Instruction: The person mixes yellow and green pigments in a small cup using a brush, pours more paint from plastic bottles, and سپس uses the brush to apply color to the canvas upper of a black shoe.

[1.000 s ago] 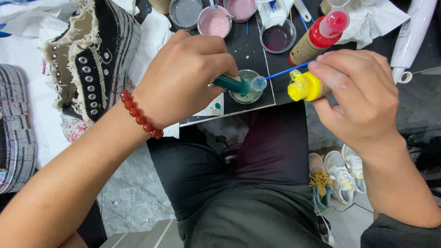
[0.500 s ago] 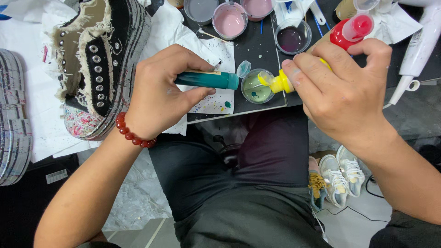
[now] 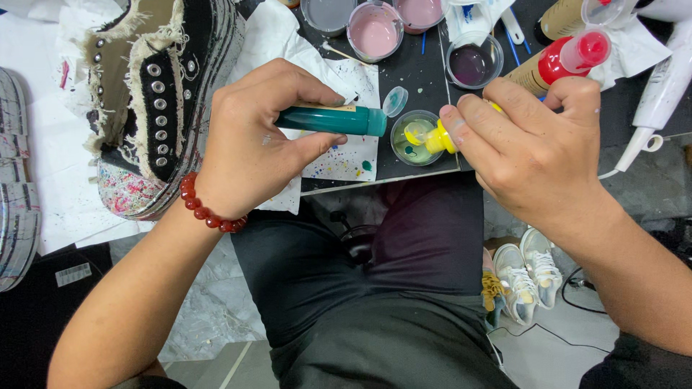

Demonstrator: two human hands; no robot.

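My left hand (image 3: 252, 144) grips a teal paint bottle (image 3: 331, 119) lying sideways, its open flip cap (image 3: 394, 101) pointing right. My right hand (image 3: 533, 151) holds a yellow paint bottle (image 3: 432, 137) tilted down, its nozzle over a small clear cup (image 3: 417, 138) with greenish paint in it. The cup stands on a black board (image 3: 425, 61) at the table's front edge. A red bead bracelet (image 3: 205, 212) circles my left wrist.
A black high-top shoe (image 3: 158, 94) with frayed edges and a paint-splattered toe lies at left on white paper (image 3: 58, 187). Cups of pink (image 3: 375, 32), grey (image 3: 328, 13) and purple (image 3: 473, 63) paint and a red-capped bottle (image 3: 569, 54) stand behind. White sneakers (image 3: 526, 277) sit on the floor.
Both hands have shifted apart; the teal bottle has drawn left away from the cup, and the yellow bottle's nozzle has tipped down over the cup.
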